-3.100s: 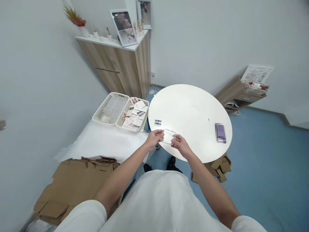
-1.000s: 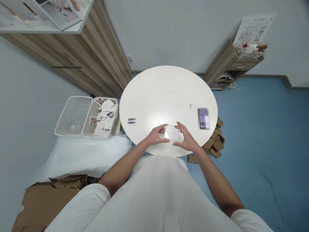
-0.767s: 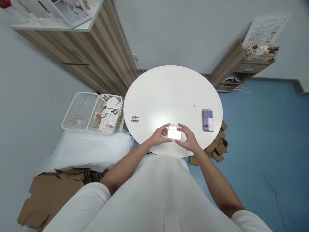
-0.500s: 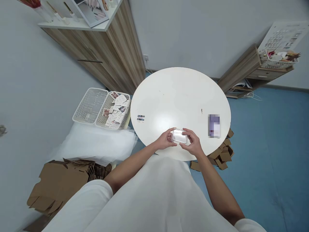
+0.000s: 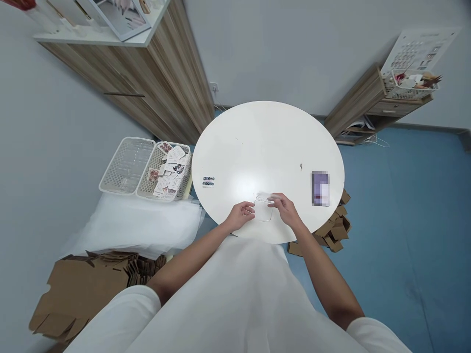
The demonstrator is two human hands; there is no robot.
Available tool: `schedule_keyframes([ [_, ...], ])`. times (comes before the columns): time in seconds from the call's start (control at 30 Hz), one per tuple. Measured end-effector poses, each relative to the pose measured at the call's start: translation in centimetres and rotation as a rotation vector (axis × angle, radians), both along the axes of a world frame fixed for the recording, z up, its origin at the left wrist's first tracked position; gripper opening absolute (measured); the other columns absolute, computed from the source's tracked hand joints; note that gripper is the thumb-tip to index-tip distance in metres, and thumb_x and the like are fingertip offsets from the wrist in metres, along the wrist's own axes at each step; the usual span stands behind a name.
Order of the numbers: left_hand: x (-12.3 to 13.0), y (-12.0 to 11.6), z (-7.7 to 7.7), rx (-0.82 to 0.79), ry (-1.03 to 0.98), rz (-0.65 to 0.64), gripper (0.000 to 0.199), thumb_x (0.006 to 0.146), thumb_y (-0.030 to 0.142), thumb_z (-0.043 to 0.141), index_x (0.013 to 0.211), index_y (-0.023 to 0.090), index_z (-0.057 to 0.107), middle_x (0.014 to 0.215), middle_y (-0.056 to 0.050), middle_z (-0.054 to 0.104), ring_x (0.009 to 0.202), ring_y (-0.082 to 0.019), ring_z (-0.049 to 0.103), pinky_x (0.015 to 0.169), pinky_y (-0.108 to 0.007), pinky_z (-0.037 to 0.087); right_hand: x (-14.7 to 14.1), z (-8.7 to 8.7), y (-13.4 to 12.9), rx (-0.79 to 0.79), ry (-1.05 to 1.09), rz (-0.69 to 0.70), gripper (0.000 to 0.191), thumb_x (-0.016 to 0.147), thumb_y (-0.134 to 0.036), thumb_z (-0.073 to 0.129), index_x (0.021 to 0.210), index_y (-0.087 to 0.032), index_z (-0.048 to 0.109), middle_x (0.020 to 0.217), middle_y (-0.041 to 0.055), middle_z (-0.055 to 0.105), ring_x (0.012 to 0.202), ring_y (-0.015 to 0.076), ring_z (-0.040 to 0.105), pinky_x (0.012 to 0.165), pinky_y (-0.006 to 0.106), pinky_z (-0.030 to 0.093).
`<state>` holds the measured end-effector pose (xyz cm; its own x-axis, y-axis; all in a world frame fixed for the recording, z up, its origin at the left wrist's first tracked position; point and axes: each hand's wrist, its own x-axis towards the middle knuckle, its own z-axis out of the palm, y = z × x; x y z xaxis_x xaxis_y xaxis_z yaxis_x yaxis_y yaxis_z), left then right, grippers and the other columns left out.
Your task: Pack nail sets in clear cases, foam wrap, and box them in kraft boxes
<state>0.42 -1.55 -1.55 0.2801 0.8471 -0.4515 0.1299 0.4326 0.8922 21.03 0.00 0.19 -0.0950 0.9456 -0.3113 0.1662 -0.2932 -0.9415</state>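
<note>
A small clear plastic box [image 5: 263,212] is between my hands at the near edge of the round white table [image 5: 270,132]. Its lid looks tilted up along the far side. At the left edge, the fingers of my left hand [image 5: 241,215] are curled against the box. My right hand [image 5: 286,210] pinches the box at its right and far side, thumb below and fingers on the lid. On the table to the left lies a small sheet of dark round stickers or nail pieces [image 5: 208,181]; which of these it is cannot be made out.
A blurred purple packet [image 5: 321,189] lies at the table's right. Left of the table stand a white basket of printed cards [image 5: 167,174] and a basket of clear plastic boxes [image 5: 127,164]. Clear bags [image 5: 136,223] and flattened cardboard boxes [image 5: 88,289] lie nearer; small cardboard boxes [image 5: 334,230] sit at right.
The clear box was closed between both hands; now its lid is lifted on the far side. My left hand has shifted slightly left, and the whole view has moved a little.
</note>
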Motion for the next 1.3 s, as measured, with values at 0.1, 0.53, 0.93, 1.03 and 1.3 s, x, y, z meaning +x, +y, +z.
schedule_keyframes([
  [0.1,0.1,-0.1,-0.1,0.017,0.005,-0.011,0.031,0.066,0.020,0.066,0.096,0.014,0.058,0.083,-0.004,0.059,0.070,-0.009,0.056,0.075,-0.029,0.046,-0.5,-0.2,0.6,-0.050,-0.001,-0.090,0.041,0.077,-0.056,0.047,0.095,-0.021,0.059,0.095,0.0054,0.062,0.062,0.0133,0.061,0.073,0.038,0.049],
  [0.53,1.6,0.5,-4.1,-0.072,0.128,0.112,0.032,0.066,0.019,0.066,0.097,0.016,0.057,0.085,-0.004,0.060,0.068,-0.010,0.058,0.070,-0.029,0.048,-0.6,-3.5,-4.3,-0.143,-0.162,-0.114,0.048,0.072,-0.040,0.056,0.118,-0.025,0.049,0.109,0.0061,0.055,0.078,0.0158,0.058,0.077,0.039,0.050],
  [0.93,4.6,1.2,-6.9,0.017,0.417,0.145,0.030,0.071,0.015,0.060,0.101,0.016,0.057,0.098,-0.007,0.059,0.076,-0.013,0.057,0.081,-0.034,0.045,0.0,-7.3,-2.5,-0.116,-0.361,-0.006,0.048,0.071,-0.028,0.053,0.119,-0.023,0.047,0.099,0.0047,0.047,0.075,0.0138,0.054,0.081,0.036,0.046],
  [1.03,4.9,1.2,-7.1,0.037,0.473,0.138,0.038,0.070,0.014,0.061,0.107,0.016,0.056,0.098,-0.007,0.057,0.081,-0.015,0.056,0.082,-0.033,0.044,0.0,-7.7,-2.1,-0.127,-0.354,0.011,0.044,0.071,-0.027,0.052,0.115,-0.023,0.048,0.098,0.0041,0.047,0.073,0.0138,0.054,0.079,0.035,0.046],
  [1.3,5.4,0.8,-7.2,0.054,0.480,0.131,0.044,0.071,0.013,0.057,0.114,0.017,0.053,0.098,-0.006,0.055,0.083,-0.015,0.053,0.082,-0.033,0.042,0.3,-8.5,-1.7,-0.113,-0.333,0.036,0.046,0.071,-0.026,0.051,0.117,-0.024,0.047,0.099,0.0050,0.048,0.075,0.0150,0.055,0.077,0.036,0.046],
])
